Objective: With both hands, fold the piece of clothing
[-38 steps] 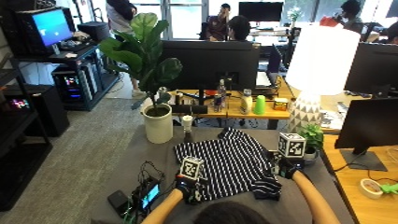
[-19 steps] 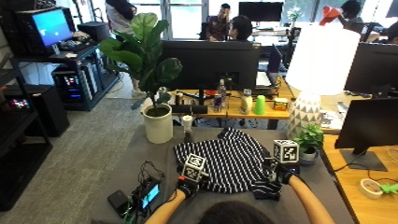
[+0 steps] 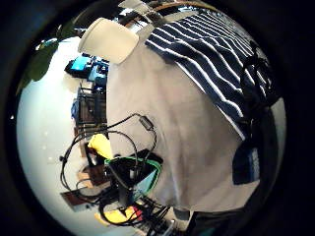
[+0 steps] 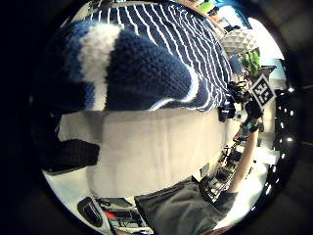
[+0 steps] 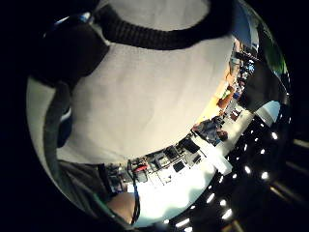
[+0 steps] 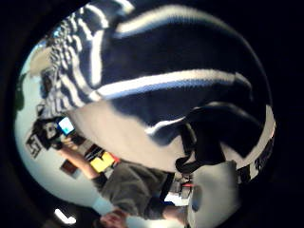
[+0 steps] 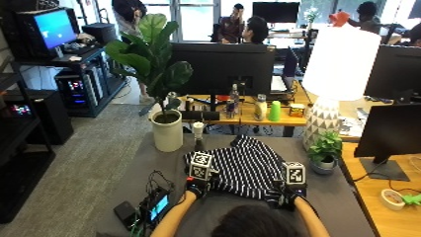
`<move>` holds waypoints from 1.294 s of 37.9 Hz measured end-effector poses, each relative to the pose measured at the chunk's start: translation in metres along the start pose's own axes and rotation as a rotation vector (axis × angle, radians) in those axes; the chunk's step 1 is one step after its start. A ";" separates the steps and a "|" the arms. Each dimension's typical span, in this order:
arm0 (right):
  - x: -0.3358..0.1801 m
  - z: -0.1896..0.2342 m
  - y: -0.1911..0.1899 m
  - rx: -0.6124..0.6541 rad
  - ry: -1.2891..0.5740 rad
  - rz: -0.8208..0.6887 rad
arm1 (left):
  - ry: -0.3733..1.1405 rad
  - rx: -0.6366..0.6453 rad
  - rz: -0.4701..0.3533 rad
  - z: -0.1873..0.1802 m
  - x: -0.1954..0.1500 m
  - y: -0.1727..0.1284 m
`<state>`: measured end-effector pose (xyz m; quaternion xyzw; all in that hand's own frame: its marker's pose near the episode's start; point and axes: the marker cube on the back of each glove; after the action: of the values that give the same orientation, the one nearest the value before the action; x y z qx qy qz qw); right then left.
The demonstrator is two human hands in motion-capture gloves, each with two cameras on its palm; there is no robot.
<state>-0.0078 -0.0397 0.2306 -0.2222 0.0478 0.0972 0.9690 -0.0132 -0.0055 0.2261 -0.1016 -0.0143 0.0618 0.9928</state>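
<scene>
my left hand (image 7: 196,186) pinched the near left edge of the striped sweater (image 7: 244,167), fingers curled into the knit; my right hand (image 7: 287,194) gripped the near right corner the same way. the sweater lay spread on the grey counter (image 7: 164,163), just ahead of me. to fold well, i judged both edges should lift together and travel evenly, keeping the hem straight. the cloth looked soft, chunky, ribbed at its dark cuff (image 5: 159,34), navy with thin white stripes; the counter looked smooth and matte.

Grey worktop (image 7: 342,197); grey carpeted floor (image 7: 79,163); large white lamp (image 7: 339,61); potted green plant in white pot (image 7: 164,98); black monitors (image 7: 220,66) behind.
</scene>
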 end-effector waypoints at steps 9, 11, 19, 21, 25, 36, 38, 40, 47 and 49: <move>-0.002 -0.008 -0.015 0.229 -0.008 -0.067 | -0.109 0.125 -0.116 -0.011 -0.014 -0.005; -0.001 -0.010 -0.014 0.240 0.017 -0.061 | -0.101 0.086 -0.081 0.007 -0.021 -0.026; 0.015 -0.025 -0.030 0.116 0.061 -0.087 | -0.131 0.032 0.002 0.006 -0.030 -0.013; 0.021 -0.029 -0.043 0.089 0.069 -0.111 | -0.128 0.022 0.022 -0.002 -0.029 0.000; 0.018 -0.060 -0.010 0.026 0.077 -0.141 | -0.115 -0.025 0.043 -0.026 -0.032 0.025; 0.010 -0.186 0.031 0.010 0.052 -0.101 | -0.111 0.050 -0.050 -0.135 -0.055 0.019; 0.009 -0.202 0.022 0.033 0.048 -0.074 | -0.115 0.077 -0.074 -0.149 -0.059 0.003; 0.008 -0.215 0.010 0.046 0.040 -0.055 | -0.117 0.114 -0.100 -0.159 -0.064 -0.017; -0.006 -0.242 -0.025 0.123 0.039 0.022 | -0.145 0.193 -0.212 -0.156 -0.084 -0.099; -0.020 -0.244 -0.016 0.146 0.029 0.010 | -0.168 0.205 -0.262 -0.154 -0.089 -0.112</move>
<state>-0.0361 -0.1648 0.0215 -0.1519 0.0701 0.0950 0.9813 -0.0818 -0.1559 0.0970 0.0084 -0.1039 -0.0585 0.9928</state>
